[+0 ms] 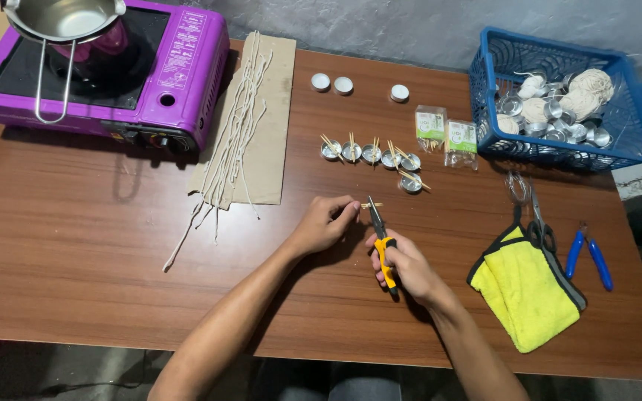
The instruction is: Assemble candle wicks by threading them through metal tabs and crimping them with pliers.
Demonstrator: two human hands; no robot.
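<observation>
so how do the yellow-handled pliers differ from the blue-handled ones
The yellow-handled pliers are gripped in the right hand, nose at a small stick; the blue-handled pliers lie untouched right of the yellow cloth. Yellow handles are squeezed together; blue handles splay apart. Both are small hand tools.

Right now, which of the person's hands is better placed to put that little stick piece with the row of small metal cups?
Probably the left hand: it pinches the stick piece and lies nearer the metal cups. The right hand is wrapped around the yellow-handled pliers.
</observation>
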